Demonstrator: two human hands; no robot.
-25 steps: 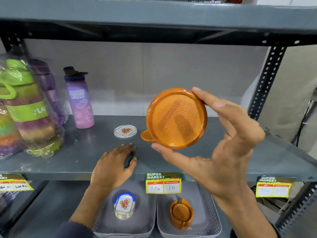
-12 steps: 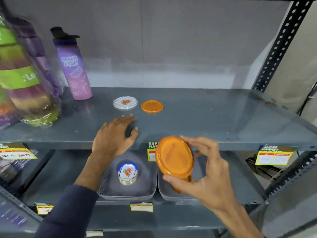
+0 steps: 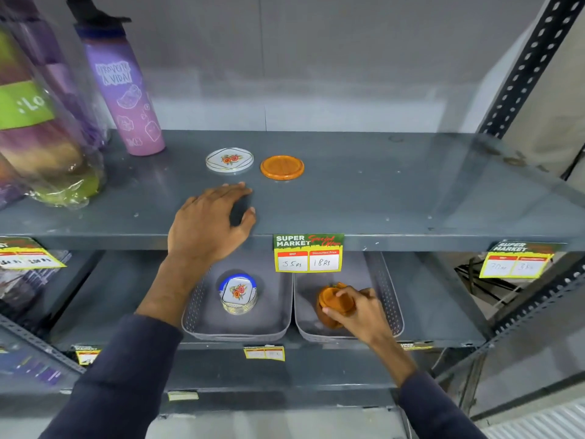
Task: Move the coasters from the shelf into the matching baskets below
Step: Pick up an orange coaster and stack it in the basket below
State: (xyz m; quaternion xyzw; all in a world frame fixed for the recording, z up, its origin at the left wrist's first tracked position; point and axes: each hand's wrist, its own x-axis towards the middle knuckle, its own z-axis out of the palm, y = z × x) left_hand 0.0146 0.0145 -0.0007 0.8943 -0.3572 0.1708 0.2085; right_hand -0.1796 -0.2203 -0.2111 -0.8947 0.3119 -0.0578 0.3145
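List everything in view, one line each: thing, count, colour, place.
floral coaster: 1, white, upper shelf
orange coaster: 1, upper shelf, right of the floral one
water bottle: 1, purple, shelf back left
wrapped bottles: count unclear, green and purple, far left
floral stack: 1, white and blue, left basket
orange stack: 1, right basket
price tag: 1, yellow, shelf edge
left hand: flat on shelf
right hand: on orange stack
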